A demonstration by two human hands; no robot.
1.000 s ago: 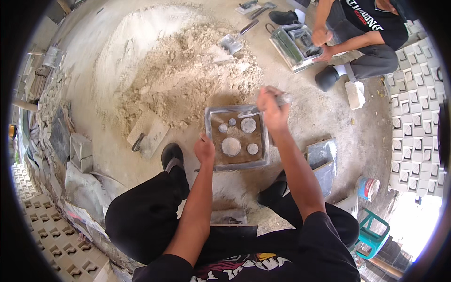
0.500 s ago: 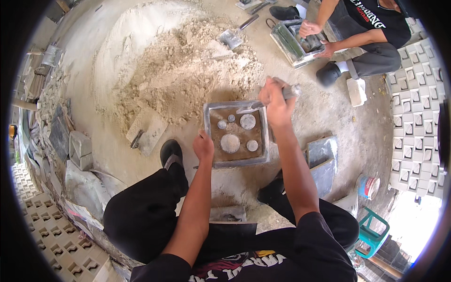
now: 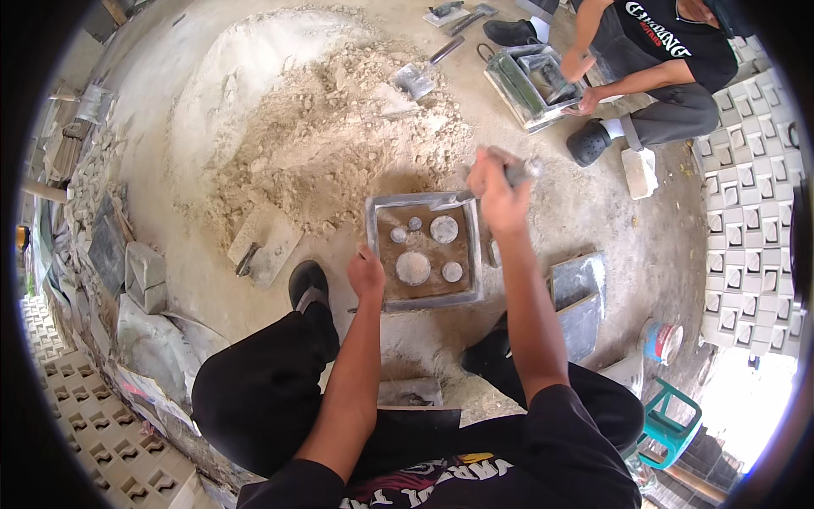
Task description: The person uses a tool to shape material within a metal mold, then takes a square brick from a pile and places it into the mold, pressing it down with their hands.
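Observation:
On the ground in front of me lies a square metal mould (image 3: 424,304), its inside coated with sandy powder. Several round discs of different sizes, one of them a large disc (image 3: 413,268), stand in it. At the mould's left edge my left hand (image 3: 366,273) is closed against the frame; its fingertips are partly hidden. My right hand (image 3: 502,191), slightly blurred, is closed round the grey handle of a narrow trowel (image 3: 447,204). The trowel's blade points left over the mould's far right corner.
A large heap of pale powder (image 3: 322,136) lies beyond the mould, with a scoop (image 3: 414,81) on it. At the far right a co-worker's hands work at another mould (image 3: 526,89). Flat plates (image 3: 578,297), a paint bucket (image 3: 662,340) and a green stool (image 3: 670,424) stand right; stacked blocks (image 3: 750,220) line the side.
The trowel's blade has shifted slightly toward the mould's far edge and corner. My left hand stays at the left edge. The co-worker's hand and foot have moved a little.

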